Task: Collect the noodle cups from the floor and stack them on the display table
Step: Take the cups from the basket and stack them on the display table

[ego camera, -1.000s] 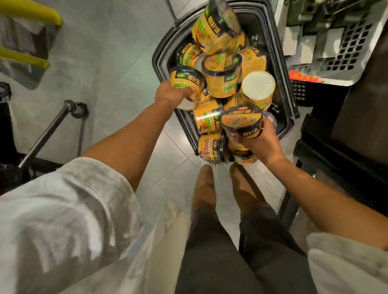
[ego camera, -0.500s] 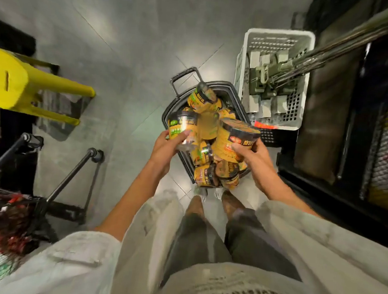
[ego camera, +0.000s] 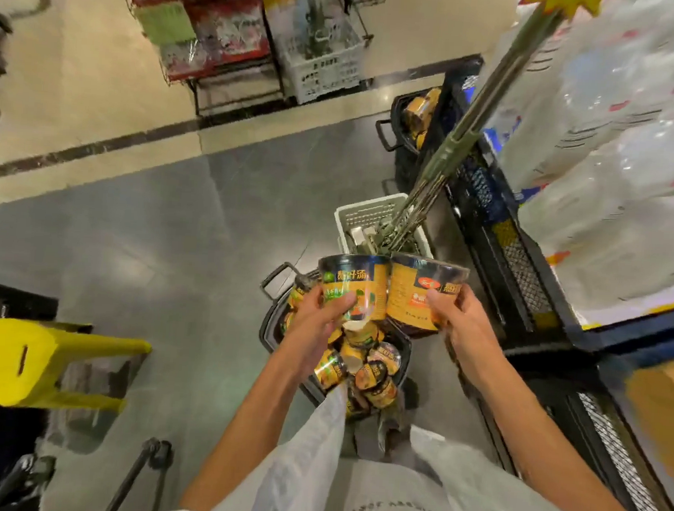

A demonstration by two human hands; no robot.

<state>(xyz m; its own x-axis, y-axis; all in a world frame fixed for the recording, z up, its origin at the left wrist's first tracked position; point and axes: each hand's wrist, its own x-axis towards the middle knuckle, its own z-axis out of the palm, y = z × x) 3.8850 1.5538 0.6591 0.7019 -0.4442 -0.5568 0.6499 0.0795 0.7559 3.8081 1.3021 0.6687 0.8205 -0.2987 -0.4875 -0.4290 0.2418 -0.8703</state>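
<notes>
Floor (ego camera: pixel 178 224): grey tiles are spreading under the person, and a dark strip is dividing them from a paler beige area at the top.
Display table (ego camera: pixel 617 327): it is standing on the right, with a blue rim and black mesh sides, and it is carrying clear wrapped packs stacked high.
Far racks (ego camera: pixel 223 36): wire racks are holding red and green packets at the top, and a white crate (ego camera: pixel 324 69) is sitting just beside them.
Yellow stool (ego camera: pixel 21 361): it is lying on its side at the left.
Black basket (ego camera: pixel 277 339): it is sitting on the floor right in front of the person, and it is holding a loose heap of noodle cups (ego camera: pixel 363 369) lying at all angles.
Second basket (ego camera: pixel 404 132): it is sitting farther off against the table's side, with more yellow cups showing inside.
White basket (ego camera: pixel 363 221): it is standing just beyond the black basket, and green metal poles are leaning out of it.
Left cup (ego camera: pixel 355 284): it is being held above the black basket, roughly upright, touching the right cup.
Right cup (ego camera: pixel 420 293): it is tilting slightly, also held in the air over the basket.
Left hand (ego camera: pixel 323 314): it is grasping the left cup, fingers curling round its side.
Right hand (ego camera: pixel 458 319): it is grasping the right cup, thumb pressing on the front of it.
</notes>
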